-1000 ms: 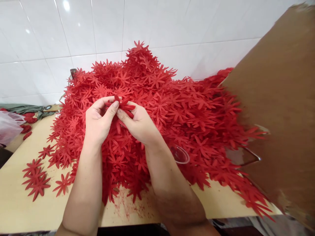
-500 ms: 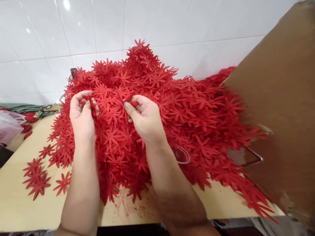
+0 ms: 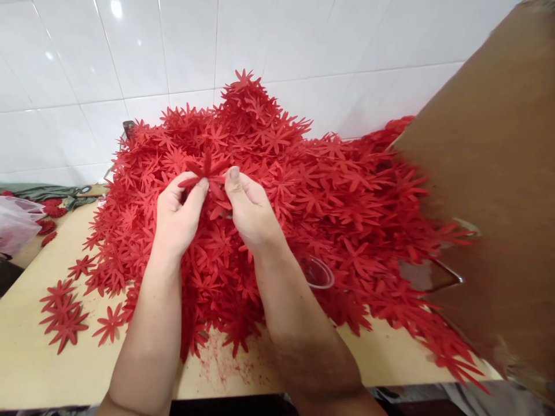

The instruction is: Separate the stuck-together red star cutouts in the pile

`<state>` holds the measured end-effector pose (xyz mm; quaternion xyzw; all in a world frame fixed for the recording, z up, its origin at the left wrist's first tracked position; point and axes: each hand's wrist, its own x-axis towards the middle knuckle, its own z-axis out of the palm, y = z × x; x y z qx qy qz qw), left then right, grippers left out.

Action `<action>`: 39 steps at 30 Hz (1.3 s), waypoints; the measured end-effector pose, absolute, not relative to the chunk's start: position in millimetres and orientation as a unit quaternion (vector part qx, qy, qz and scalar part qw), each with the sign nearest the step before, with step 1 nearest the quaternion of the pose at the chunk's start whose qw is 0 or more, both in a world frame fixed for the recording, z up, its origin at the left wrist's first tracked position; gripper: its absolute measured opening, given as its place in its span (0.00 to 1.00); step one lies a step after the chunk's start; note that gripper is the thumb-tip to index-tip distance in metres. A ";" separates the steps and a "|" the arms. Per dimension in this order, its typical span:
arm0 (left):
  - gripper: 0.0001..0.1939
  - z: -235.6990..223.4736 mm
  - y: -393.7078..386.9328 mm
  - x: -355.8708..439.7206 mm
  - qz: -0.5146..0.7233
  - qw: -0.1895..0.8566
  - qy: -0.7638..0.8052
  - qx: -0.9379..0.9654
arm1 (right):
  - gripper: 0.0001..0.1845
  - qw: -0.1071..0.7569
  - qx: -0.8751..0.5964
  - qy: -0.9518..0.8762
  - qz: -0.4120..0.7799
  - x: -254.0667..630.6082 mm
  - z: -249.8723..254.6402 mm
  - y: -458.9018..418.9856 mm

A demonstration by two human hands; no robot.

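Note:
A red fabric flower piece with narrow, spread petals stands between my hands, above the heap. My left hand pinches it near its centre between thumb and fingers. On its right side my right hand is closed, thumb upright against the fingers, with red petals at the fingertips. Whether those petals belong to the same piece or to a second one I cannot tell. Directly beneath and behind both hands lies a big heap of like red flower pieces.
A large cardboard box leans at the right. A clear plastic round rim pokes out of the heap by my right forearm. Several loose flower pieces lie on the pale tabletop. A whitish plastic bag is at the left, with white tiles behind.
My hands have come together from apart. The left moved right and now shows a spread flower piece that was bunched in the fingers before; the right turned its thumb upward.

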<state>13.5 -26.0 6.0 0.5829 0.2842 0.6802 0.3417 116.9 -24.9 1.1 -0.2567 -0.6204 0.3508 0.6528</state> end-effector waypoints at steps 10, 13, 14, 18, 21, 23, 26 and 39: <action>0.10 0.2 -8.9 -4.8 0.767 0.308 0.267 0.495 | 0.17 0.709 -0.332 -0.599 0.167 145.5 -9.6 -1.2; 0.11 -0.5 -9.6 -1.2 0.757 0.306 0.290 0.499 | 0.19 0.683 -0.369 -0.628 0.061 147.2 -7.7 -4.7; 0.11 -0.6 -10.6 1.2 0.748 0.307 0.299 0.506 | 0.20 0.670 -0.377 -0.638 0.038 145.5 -6.2 -7.7; 0.07 -0.9 -15.8 11.6 0.692 0.280 0.318 0.585 | 0.22 0.638 -0.334 -0.686 0.105 134.1 -1.8 -18.3; 0.06 -1.5 -18.8 16.9 0.662 0.233 0.316 0.639 | 0.23 0.621 -0.261 -0.685 0.278 128.0 -2.0 -19.4; 0.06 -1.8 -20.2 18.5 0.645 0.214 0.320 0.660 | 0.21 0.619 -0.235 -0.657 0.359 127.1 -2.4 -18.3; 0.07 -1.3 -21.8 18.1 0.622 0.218 0.329 0.676 | 0.18 0.636 -0.213 -0.625 0.400 128.1 -1.6 -17.3; 0.06 10.1 -31.7 9.9 0.600 0.279 0.314 0.680 | 0.13 0.672 -0.153 -0.545 0.478 126.8 -1.6 -15.8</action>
